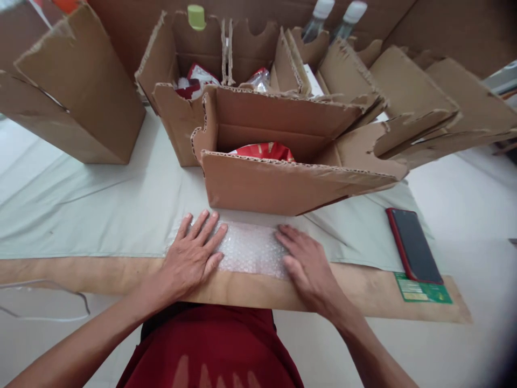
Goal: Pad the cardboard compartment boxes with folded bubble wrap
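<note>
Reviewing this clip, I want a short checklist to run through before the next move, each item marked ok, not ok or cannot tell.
1. Left hand on the bubble wrap: ok, fingers spread over its left end.
2. Right hand on the wrap: ok, fingers at its right end.
3. Wrap laid out between the hands: ok, it looks spread flat.
4. Phone away from the wrap: ok, it lies well to the right.
5. Green card fully uncovered: not ok, the phone overlaps it.
6. Nothing underneath the wrap: cannot tell, the hands and the bubbles obscure it.
</note>
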Action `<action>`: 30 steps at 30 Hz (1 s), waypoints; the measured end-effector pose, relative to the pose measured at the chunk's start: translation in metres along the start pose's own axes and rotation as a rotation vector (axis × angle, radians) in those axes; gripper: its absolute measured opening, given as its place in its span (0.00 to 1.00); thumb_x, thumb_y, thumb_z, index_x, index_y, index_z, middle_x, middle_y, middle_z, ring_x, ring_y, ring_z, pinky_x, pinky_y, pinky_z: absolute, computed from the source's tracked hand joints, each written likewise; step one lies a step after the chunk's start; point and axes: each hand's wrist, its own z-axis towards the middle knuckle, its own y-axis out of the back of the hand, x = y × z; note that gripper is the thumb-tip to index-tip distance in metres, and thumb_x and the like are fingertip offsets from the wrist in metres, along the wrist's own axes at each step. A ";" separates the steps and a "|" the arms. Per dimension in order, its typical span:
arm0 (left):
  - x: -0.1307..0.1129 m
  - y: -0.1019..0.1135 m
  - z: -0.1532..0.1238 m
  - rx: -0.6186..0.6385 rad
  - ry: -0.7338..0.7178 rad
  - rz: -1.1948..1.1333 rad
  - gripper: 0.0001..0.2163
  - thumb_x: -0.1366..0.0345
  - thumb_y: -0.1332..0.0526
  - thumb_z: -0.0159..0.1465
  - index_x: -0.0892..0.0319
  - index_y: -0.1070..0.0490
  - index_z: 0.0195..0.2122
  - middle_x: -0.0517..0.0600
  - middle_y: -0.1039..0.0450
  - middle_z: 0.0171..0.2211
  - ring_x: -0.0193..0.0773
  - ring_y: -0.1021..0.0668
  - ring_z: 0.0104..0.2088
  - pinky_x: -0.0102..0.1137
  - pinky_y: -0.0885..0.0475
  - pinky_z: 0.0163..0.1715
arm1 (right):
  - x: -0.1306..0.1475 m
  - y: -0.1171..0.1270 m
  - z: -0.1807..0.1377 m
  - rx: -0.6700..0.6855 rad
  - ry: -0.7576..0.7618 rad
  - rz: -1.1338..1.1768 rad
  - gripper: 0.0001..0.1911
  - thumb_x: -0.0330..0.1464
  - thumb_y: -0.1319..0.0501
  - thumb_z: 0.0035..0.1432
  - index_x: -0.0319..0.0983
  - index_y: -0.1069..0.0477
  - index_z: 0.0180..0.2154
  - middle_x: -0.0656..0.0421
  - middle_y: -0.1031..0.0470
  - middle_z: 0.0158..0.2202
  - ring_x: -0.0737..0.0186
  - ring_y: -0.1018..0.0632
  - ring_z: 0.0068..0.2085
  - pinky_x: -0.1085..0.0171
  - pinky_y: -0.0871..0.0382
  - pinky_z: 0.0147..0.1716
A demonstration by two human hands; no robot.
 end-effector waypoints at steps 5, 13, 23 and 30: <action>0.015 0.018 0.000 -0.203 0.104 -0.034 0.20 0.63 0.47 0.74 0.58 0.34 0.65 0.60 0.37 0.70 0.56 0.39 0.72 0.54 0.46 0.70 | -0.003 0.004 0.023 -0.060 -0.105 -0.075 0.22 0.42 0.49 0.72 0.37 0.25 0.53 0.47 0.22 0.55 0.44 0.24 0.54 0.50 0.32 0.49; 0.050 0.035 0.002 -0.188 0.237 0.047 0.17 0.70 0.45 0.68 0.61 0.26 0.56 0.62 0.22 0.55 0.58 0.25 0.59 0.56 0.34 0.60 | 0.003 -0.004 0.029 -0.163 -0.102 -0.095 0.18 0.41 0.46 0.71 0.36 0.24 0.48 0.48 0.20 0.49 0.46 0.23 0.49 0.52 0.34 0.46; 0.045 0.062 -0.023 -0.066 0.354 -0.112 0.07 0.67 0.42 0.64 0.58 0.25 0.33 0.54 0.24 0.34 0.45 0.22 0.37 0.37 0.28 0.38 | 0.034 -0.012 0.049 -0.395 0.066 -0.069 0.09 0.30 0.44 0.70 0.39 0.28 0.35 0.55 0.19 0.34 0.55 0.23 0.36 0.56 0.36 0.40; 0.027 0.067 -0.103 -0.199 0.851 -0.787 0.20 0.53 0.38 0.65 0.59 0.28 0.54 0.42 0.32 0.23 0.34 0.30 0.23 0.27 0.35 0.23 | 0.104 0.035 0.102 -0.508 0.356 0.025 0.07 0.23 0.39 0.65 0.38 0.28 0.44 0.59 0.20 0.32 0.59 0.22 0.36 0.58 0.34 0.42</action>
